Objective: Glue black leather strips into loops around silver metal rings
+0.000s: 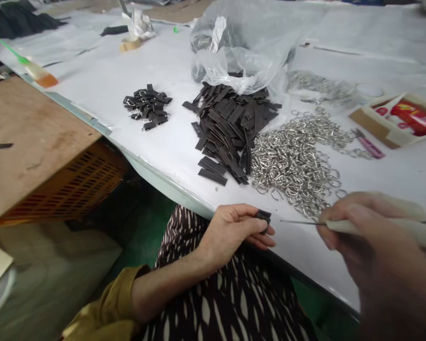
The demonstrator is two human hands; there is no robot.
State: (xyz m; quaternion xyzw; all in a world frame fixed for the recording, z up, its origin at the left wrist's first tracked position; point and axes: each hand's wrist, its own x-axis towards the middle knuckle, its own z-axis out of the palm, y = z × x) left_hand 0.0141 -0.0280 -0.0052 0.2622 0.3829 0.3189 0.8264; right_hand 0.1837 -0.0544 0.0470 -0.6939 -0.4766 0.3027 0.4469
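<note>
Between the thumb and fingers of my left hand (234, 225) is a small folded black strip (263, 216), held at the table's front edge above my lap. My right hand (369, 241) grips a tool with a pale handle (344, 227) and a thin metal tip (298, 222). That tip points left at the folded strip, with a short gap between them. Just beyond both hands lie a heap of loose black strips (230, 123) and a pile of silver metal rings (291, 161). Farther left is a small group of folded black tabs with rings (147, 106).
Behind the strips sits a clear plastic bag (241, 52). At right are pink-handled snips (371, 144) and a cardboard box (379, 128) with a red packet. Tape (130, 44) and an orange-tipped glue bottle (40, 75) lie back left. A wooden board (31, 142) tops an orange crate (74, 180).
</note>
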